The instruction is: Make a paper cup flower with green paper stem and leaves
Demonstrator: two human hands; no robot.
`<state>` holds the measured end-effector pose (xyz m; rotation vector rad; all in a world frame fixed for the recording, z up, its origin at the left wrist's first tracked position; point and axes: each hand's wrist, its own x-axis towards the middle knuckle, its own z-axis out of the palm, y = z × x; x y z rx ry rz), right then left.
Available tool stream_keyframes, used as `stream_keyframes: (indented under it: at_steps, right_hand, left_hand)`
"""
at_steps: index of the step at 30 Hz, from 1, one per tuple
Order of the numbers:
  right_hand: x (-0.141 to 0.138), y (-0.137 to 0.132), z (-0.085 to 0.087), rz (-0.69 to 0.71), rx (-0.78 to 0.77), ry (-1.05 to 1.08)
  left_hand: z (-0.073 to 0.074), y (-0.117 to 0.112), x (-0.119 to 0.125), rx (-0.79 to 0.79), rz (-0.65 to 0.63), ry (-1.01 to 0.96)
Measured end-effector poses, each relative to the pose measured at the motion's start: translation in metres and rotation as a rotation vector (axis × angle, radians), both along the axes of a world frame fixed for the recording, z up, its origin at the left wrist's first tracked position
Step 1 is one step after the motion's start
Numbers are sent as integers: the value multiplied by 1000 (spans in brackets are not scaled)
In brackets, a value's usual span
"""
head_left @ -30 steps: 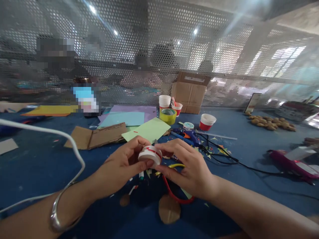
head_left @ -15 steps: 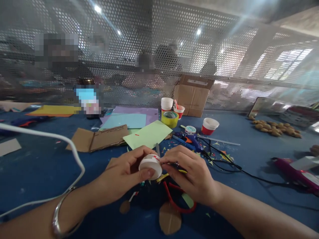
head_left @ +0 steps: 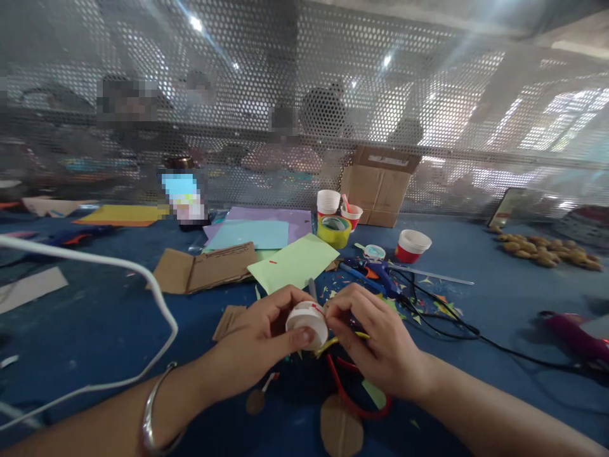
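Observation:
My left hand (head_left: 266,333) is closed round a small white paper cup (head_left: 304,335), its thumb pressed on the pale round face turned towards me. Across the cup's upper side runs a thin red strip (head_left: 316,308). At the strip's right end, the fingers of my right hand (head_left: 375,339) are pinched together against the cup's edge. Below the hands lie red-handled scissors (head_left: 349,406), partly hidden by my right hand, and a round cardboard piece (head_left: 340,428). A smaller brown disc (head_left: 255,401) with a pale and red strip lies to their left.
Green paper (head_left: 295,263), folded cardboard (head_left: 221,268) and yellow tape (head_left: 333,233) lie beyond the hands. A blue glue gun (head_left: 390,279) trails a black cable rightwards among paper scraps. A red-white cup (head_left: 412,246) stands behind it. A white cable (head_left: 162,298) loops at left.
The whole scene has shifted slightly right in view as the camera turned. Both hands keep hold at the cup, and the right fingertips have moved a little along its edge.

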<state>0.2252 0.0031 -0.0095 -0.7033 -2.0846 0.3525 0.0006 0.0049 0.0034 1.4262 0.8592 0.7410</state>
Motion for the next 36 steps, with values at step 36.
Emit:
stream_keyframes:
  at_steps: [36]
  right_hand:
    - [4,13,-12,-37,-105,-113]
  left_hand:
    - [-1,23,-23,168,329,239]
